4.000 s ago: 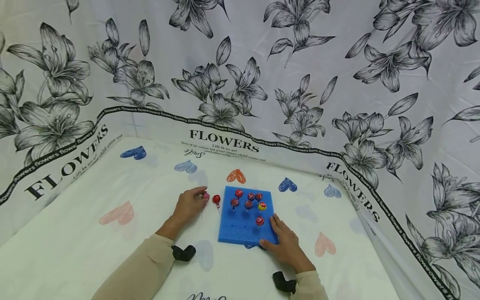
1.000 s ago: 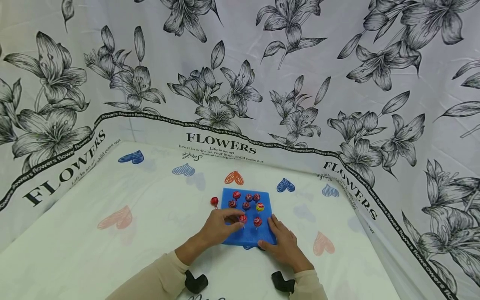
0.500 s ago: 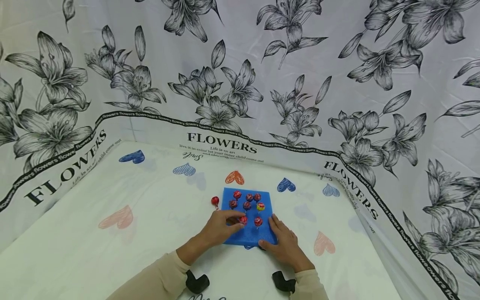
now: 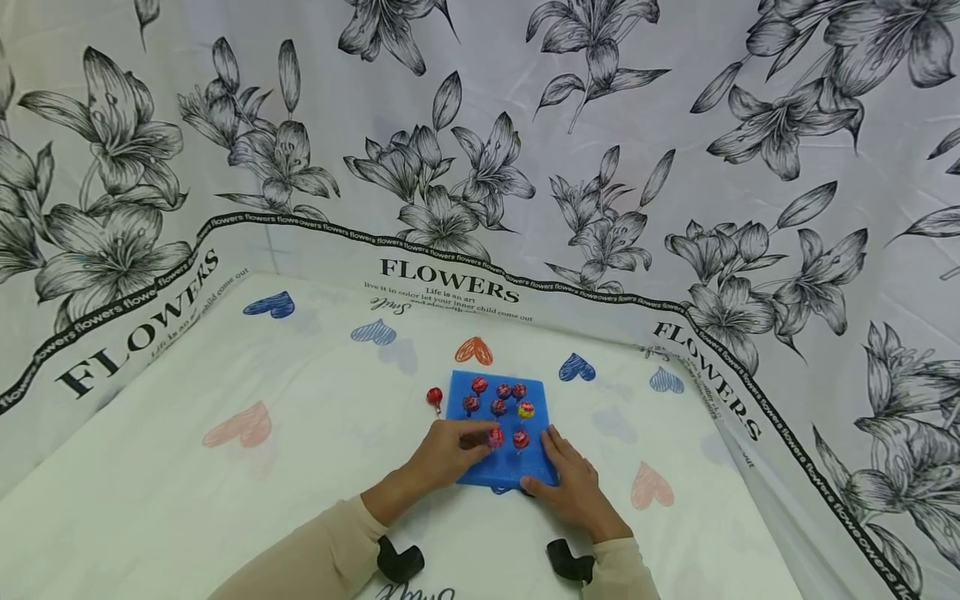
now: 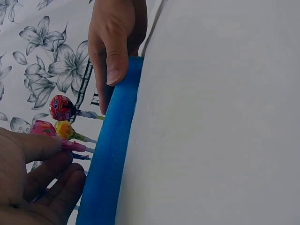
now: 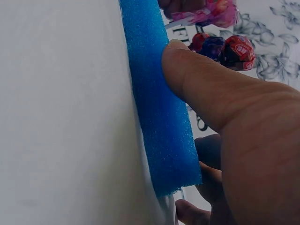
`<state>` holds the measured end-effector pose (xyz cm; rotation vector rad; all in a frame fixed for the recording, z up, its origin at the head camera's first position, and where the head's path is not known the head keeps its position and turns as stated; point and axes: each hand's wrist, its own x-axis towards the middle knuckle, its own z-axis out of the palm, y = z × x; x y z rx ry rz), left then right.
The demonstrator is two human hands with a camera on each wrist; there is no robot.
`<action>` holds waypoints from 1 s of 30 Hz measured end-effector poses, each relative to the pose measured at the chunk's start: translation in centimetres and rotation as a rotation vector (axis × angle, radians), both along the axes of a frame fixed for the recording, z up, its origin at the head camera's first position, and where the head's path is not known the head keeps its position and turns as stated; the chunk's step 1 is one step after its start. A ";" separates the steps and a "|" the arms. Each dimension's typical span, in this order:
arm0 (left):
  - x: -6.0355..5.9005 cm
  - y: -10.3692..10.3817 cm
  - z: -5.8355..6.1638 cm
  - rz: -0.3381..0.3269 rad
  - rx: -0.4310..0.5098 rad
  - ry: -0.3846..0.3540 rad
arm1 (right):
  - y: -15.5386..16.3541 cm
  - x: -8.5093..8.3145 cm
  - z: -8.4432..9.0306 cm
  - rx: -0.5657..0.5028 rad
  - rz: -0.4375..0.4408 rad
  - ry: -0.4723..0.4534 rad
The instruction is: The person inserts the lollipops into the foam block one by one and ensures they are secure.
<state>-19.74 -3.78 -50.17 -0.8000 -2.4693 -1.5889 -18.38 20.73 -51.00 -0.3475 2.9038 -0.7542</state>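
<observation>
A blue foam block lies on the white table cover, with several red lollipops and a yellow one standing in it. My left hand pinches a pink lollipop upright in the block's front row, beside a red one. In the left wrist view its fingers hold the pink lollipop just above the foam. My right hand lies flat on the block's front right corner. Its thumb presses the foam's edge.
One red lollipop lies loose on the cover just left of the block. Coloured hearts are printed on the cover. A flower-print cloth wall rises behind and on both sides. Black wrist mounts show near the front edge.
Four seconds ago my left hand was picking the pink lollipop off the table left of the block. It now holds it in the block's front row. The right hand has stayed put.
</observation>
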 end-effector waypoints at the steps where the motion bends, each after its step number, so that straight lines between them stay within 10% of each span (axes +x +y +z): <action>1: 0.0 0.0 0.0 0.002 0.002 0.003 | 0.0 0.0 0.0 0.001 0.000 0.000; 16: -0.2 -0.9 1.7 0.066 0.156 0.051 | 0.1 0.0 0.0 0.009 -0.008 0.008; 30: -3.0 -5.0 3.2 0.350 0.281 0.065 | 0.2 -0.1 -0.3 0.004 -0.008 0.002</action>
